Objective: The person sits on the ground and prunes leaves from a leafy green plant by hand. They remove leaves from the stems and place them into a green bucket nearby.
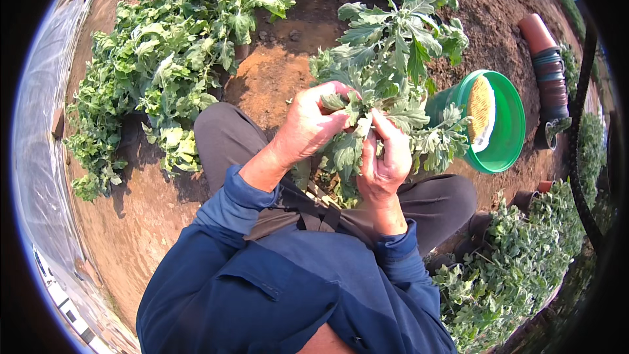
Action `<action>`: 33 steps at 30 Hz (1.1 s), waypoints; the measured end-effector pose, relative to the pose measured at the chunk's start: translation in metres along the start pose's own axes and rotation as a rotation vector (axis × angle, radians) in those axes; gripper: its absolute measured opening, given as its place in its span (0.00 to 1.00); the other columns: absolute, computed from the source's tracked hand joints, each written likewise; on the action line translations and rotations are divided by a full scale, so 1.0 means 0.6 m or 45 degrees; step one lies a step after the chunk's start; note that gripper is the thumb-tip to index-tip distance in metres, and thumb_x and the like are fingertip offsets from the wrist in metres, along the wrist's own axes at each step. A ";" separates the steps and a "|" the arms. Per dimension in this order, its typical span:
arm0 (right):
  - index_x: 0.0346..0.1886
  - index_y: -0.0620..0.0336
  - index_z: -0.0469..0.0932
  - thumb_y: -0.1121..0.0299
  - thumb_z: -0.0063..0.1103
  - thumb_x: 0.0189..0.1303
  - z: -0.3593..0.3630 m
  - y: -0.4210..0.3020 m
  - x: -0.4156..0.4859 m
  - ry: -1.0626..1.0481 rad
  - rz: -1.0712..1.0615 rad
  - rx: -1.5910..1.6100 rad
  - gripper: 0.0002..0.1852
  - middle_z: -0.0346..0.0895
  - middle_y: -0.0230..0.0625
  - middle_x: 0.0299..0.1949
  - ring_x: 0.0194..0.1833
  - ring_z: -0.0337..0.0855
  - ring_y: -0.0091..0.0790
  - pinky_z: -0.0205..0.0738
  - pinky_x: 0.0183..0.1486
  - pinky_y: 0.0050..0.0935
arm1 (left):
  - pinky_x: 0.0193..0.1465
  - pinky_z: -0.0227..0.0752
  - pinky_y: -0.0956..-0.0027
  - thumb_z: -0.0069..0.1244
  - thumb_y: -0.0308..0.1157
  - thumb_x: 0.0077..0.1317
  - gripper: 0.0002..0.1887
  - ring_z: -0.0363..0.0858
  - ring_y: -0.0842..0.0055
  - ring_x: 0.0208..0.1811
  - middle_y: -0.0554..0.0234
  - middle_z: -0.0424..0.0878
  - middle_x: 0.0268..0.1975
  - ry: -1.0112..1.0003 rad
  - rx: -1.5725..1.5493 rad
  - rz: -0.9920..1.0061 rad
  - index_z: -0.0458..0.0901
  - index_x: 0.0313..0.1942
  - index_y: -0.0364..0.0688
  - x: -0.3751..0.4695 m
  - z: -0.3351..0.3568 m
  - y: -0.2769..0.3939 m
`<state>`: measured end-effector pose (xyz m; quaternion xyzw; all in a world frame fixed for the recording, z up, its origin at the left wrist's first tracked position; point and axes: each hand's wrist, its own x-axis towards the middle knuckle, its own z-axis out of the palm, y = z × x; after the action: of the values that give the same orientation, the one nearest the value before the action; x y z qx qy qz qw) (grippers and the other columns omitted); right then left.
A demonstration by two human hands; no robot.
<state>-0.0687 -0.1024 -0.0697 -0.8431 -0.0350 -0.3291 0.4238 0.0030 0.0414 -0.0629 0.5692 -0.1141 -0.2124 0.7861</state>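
Observation:
A leafy plant with lobed, grey-green leaves (393, 49), like a chrysanthemum, stands between my knees. My left hand (317, 125) pinches leaves at a shoot of it between thumb and fingers. Close beside it on the right, my right hand (385, 157) has its fingertips at the same shoot, the thumb and forefinger near together on a leaf or stem. Foliage covers the exact point of contact and most of the plant's base. To the right of the plant, a green plastic bucket (516, 132) lies tilted with its mouth towards me, a yellow and white pad-like thing (481, 113) at its rim.
More leafy plants (157, 69) stand close together on the left, and others (516, 255) at the lower right. Nested plastic pots (549, 69) lie on the soil at the right. Clear plastic sheeting (44, 132) runs along the far left. Further pots stand at the top.

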 end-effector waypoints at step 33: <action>0.53 0.71 0.77 0.75 0.58 0.67 -0.036 -0.022 0.004 0.010 0.074 0.453 0.13 0.79 0.42 0.44 0.39 0.81 0.31 0.77 0.45 0.28 | 0.43 0.74 0.78 0.55 0.42 0.70 0.17 0.79 0.84 0.38 0.67 0.81 0.38 0.013 -0.165 -0.209 0.79 0.46 0.35 -0.001 -0.009 0.014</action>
<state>-0.0828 -0.1101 -0.0500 -0.7542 -0.0665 -0.3088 0.5757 0.0062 0.0484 -0.0569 0.5256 -0.0490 -0.2802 0.8017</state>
